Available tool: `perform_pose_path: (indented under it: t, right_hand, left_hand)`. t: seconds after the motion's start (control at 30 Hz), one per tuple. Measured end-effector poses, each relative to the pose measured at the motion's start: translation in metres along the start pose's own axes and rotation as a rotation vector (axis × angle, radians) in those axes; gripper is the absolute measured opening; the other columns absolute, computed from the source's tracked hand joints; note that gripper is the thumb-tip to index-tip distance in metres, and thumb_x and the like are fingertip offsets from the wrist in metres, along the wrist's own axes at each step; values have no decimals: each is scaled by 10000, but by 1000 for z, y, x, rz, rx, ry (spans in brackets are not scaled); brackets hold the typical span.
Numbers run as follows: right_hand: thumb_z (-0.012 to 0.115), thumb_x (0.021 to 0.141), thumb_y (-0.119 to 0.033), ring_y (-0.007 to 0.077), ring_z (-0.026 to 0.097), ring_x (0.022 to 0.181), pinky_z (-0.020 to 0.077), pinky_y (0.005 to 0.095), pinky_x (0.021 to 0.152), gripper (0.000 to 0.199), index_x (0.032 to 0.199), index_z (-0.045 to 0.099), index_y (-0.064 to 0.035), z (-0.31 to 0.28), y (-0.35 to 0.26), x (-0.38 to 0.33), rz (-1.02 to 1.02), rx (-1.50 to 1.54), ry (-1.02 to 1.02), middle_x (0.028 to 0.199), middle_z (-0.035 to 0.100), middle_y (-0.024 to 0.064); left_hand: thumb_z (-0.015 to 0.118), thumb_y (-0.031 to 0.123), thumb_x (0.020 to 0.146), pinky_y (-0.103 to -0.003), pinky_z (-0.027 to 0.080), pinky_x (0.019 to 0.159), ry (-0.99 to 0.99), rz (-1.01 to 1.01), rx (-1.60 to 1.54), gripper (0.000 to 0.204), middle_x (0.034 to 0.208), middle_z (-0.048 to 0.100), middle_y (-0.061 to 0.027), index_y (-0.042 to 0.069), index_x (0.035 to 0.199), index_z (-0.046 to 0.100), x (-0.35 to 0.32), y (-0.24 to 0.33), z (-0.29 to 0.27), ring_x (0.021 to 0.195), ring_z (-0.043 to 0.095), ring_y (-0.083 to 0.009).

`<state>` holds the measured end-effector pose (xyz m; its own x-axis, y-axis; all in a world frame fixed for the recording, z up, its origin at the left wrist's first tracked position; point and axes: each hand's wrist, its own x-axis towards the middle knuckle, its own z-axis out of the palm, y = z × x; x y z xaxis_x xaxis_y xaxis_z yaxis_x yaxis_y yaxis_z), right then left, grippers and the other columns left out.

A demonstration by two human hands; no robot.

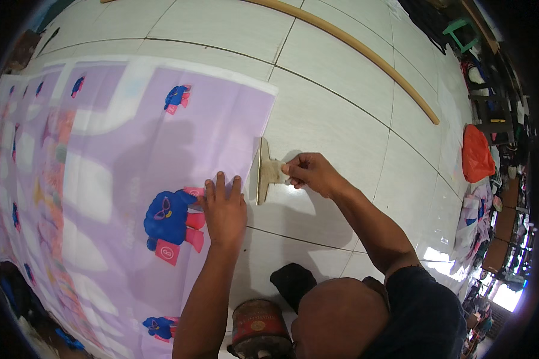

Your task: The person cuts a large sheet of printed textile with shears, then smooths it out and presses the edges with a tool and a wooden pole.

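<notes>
My left hand (224,209) lies flat on a large purple printed sheet (221,113), its fingers spread near the sheet's right edge. Blue cartoon figures with pink feet and white rounded shapes cover the sheet. A wide, flat scraper (272,170) is pinched by its short end in my right hand (313,173). Its long metal blade stands beside the sheet's right edge, over the white tile floor (335,137); whether it touches the sheet or the floor I cannot tell. Dark shadows fall across the sheet.
A long tan pole (365,51) lies across the tiles at the far side. Near my bent knee (341,314) stands a worn reddish can (257,326). On the right are an orange bag (478,154), crumpled printed material (472,212) and a green stool (460,33).
</notes>
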<state>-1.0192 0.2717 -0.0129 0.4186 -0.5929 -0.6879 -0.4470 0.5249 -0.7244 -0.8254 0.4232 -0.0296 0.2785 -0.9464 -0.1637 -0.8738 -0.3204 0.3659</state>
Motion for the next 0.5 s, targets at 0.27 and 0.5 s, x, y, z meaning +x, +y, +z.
perform_pose_path:
  t: [0.27,0.5]
  right_hand:
    - [727,919,-267,107,563,613,481,239,572,299,880,625,12,13,-4,-2,-4,-14,-71,715,609,47]
    - [700,927,-283,127,570,629,478,269,584,325,894,655,37,-10,-20,52,-143,33,56,736,628,72]
  left_hand:
    - [613,168,907,-632,347,1065,20,-4,25,403,1455,460,-180,153,1310,622,-1,5,-1,1335,402,-461]
    - [621,168,901,-638,346,1053,35,8,27,412,1456,459,-174,159,1313,620,-1,5,0,1328,411,-454]
